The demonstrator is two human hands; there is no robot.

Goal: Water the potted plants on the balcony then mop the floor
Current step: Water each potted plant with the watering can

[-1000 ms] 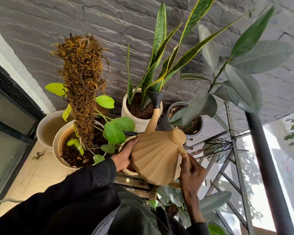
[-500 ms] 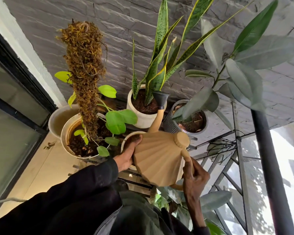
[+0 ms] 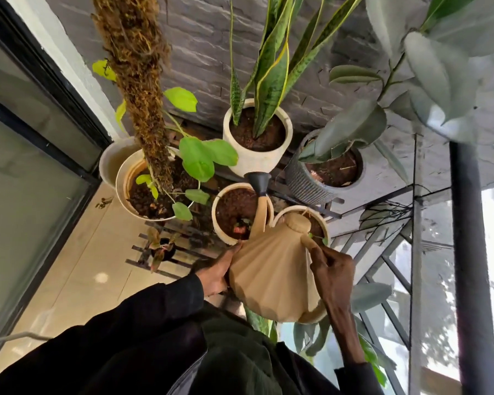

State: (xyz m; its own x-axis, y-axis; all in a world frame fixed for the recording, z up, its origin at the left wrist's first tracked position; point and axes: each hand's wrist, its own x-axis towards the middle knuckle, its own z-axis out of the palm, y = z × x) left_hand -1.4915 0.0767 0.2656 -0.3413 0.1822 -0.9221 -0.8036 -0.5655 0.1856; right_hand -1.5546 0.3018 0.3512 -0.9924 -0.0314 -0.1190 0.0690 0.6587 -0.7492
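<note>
No lettering legible on any pot or on the can. Left hand (image 3: pixel 218 270) lay flat against the left flank of the tan, ribbed watering can (image 3: pixel 271 277), fingers stretched out along its side, dark sleeve (image 3: pixel 126 337) to the wrist. Right hand (image 3: pixel 332 269) had its fingers curled round the upper part of the can's handle on the right side. The can was held up between both hands, in front of the person's chest, tipped forward. Its spout (image 3: pixel 261 215) ran across the small cream pot (image 3: pixel 215 220), and the dark rose (image 3: pixel 258 182) sat above that pot's far rim, just beside the wall of the white pot (image 3: pixel 254 163). Could not tell whether water was running. The small cream pot held reddish-brown soil (image 3: pixel 234 209) and a tiny reddish seedling (image 3: pixel 240 228). A second cream pot (image 3: pixel 290 209) stood just behind the can's lid, mostly hidden by it. The white pot carried brown soil and a snake plant (image 3: pixel 271 78) with yellow-edged blades. To its right, a grey ribbed pot (image 3: pixel 300 181) held soil and a broad-leaved rubber plant (image 3: pixel 351 126). On the left, a wide cream pot (image 3: pixel 120 183) held dark soil, a shaggy moss pole (image 3: pixel 143 81) and a vine with light green leaves (image 3: pixel 197 161). A plain pot (image 3: pixel 109 161) stood behind it, contents hidden. A little black pot (image 3: pixel 166 249) with red-tinted leaves sat on a black slatted rack (image 3: pixel 143 246) above the beige tiled floor (image 3: pixel 77 266).
</note>
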